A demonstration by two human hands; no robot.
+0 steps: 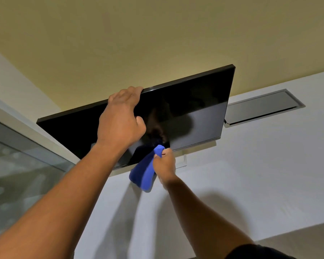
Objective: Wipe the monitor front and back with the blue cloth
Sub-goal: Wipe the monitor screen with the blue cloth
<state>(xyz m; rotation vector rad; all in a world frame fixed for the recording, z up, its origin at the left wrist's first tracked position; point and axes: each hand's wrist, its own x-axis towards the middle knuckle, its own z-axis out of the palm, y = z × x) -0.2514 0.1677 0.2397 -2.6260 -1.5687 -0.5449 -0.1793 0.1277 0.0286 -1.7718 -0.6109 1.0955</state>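
The dark monitor (185,109) stands tilted on the white tabletop (251,174), near its far edge by the wall. The left hand (120,120) has its grip curled over the monitor's top edge. The right hand (164,163) pinches the bunched blue cloth (143,174) against the screen's lower edge.

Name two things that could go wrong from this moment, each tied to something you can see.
1. The left hand grips the monitor by its top edge; pulling there might tip it.
2. The right hand pinches only the blue cloth's upper end, with the rest dangling; bare knuckles may smudge the screen.
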